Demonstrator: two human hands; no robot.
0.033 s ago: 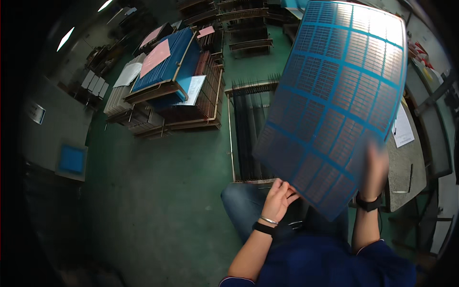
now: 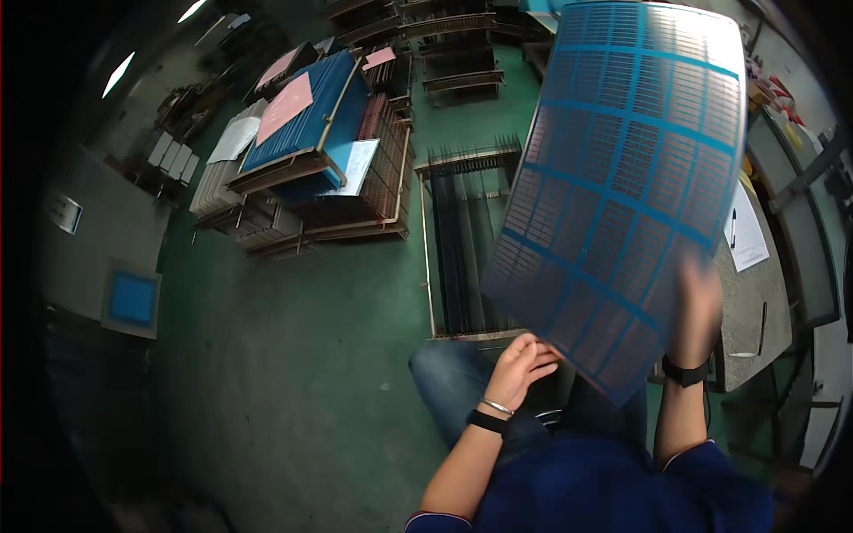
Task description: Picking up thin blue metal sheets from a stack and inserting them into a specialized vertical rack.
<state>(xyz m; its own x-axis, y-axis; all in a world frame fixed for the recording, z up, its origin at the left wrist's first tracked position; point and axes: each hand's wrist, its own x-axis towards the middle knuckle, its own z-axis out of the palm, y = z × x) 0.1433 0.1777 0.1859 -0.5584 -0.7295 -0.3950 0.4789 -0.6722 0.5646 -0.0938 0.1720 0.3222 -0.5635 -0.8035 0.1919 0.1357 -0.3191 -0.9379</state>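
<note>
A large thin circuit board panel, with blue bands between blocks of fine metallic rows, is tilted up in front of me and bows slightly. Light glares off its upper right corner. At its lower left edge my left hand is closed, pinching the rim between thumb and fingers. My right hand grips the right edge near the bottom; it is smeared by motion, and some of its fingers are hidden. Beyond the panel stands a wire-slotted rack with dark panels upright in it, partly covered by the held one.
To the left, a stacked rack of blue panels carries a pink sheet and a white paper. On my right is a grey table with a written sheet and a pen. More racks stand farther back.
The panel has turned a little more upright; its top has shifted left and its lower left corner right. Both hands keep nearly the same places on its edges.
</note>
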